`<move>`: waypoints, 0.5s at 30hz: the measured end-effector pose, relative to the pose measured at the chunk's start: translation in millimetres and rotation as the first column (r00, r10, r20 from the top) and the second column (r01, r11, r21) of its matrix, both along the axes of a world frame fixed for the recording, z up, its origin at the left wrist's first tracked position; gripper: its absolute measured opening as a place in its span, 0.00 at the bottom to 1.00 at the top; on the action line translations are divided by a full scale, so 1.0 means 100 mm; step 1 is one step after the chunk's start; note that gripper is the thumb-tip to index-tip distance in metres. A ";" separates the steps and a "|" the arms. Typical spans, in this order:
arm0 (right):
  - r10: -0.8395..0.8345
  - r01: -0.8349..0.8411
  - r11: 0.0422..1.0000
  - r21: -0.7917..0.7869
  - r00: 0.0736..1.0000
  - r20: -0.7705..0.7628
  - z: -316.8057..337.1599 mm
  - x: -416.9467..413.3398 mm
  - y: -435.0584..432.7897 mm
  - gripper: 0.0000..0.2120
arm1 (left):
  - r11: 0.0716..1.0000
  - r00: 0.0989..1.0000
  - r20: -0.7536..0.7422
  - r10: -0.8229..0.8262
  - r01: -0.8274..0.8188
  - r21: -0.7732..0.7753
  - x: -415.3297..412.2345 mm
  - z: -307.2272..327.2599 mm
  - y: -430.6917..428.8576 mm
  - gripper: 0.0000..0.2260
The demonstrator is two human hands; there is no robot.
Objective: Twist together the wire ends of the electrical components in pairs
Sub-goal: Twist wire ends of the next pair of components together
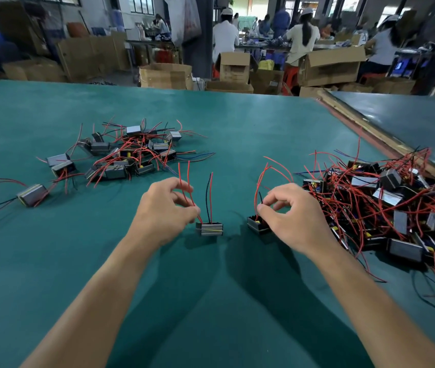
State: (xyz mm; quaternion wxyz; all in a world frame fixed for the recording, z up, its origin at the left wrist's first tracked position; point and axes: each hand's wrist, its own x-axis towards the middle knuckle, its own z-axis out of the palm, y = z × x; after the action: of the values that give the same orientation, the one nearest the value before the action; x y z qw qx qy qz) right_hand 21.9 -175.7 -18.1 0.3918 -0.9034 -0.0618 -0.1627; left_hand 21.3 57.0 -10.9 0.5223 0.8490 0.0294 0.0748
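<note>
While a pile of grey boxy components (120, 155) with red and black wires lies left on the green table mat (237, 123), the left hand (166, 211) pinches the red wires (187, 191) of a small grey component (209, 228). Beside it, the right hand (290, 216) pinches wires of a black component (256, 226), near a tangled heap (396, 203).

Both bare forearms reach forward. Left hand (166, 211) pinches red wires (184, 185); right hand (290, 216), near its right, pinches other wires (258, 187).

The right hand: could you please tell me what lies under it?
A black component stands on the green table beneath the right hand, which pinches its wires. The hand covers the component's right part.
</note>
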 end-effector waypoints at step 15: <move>0.038 -0.037 0.997 -0.071 0.999 0.019 0.04 -0.08 0.01 0.12 | 0.945 0.882 0.390 0.264 -0.317 0.079 -0.11 0.15 -0.05 0.22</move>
State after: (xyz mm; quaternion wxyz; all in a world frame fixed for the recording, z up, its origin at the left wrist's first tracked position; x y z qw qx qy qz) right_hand 14.2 -174.9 -14.4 0.3619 -0.9137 -0.0885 -0.1623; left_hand 10.7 51.6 3.7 0.4398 0.8397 0.0511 0.3146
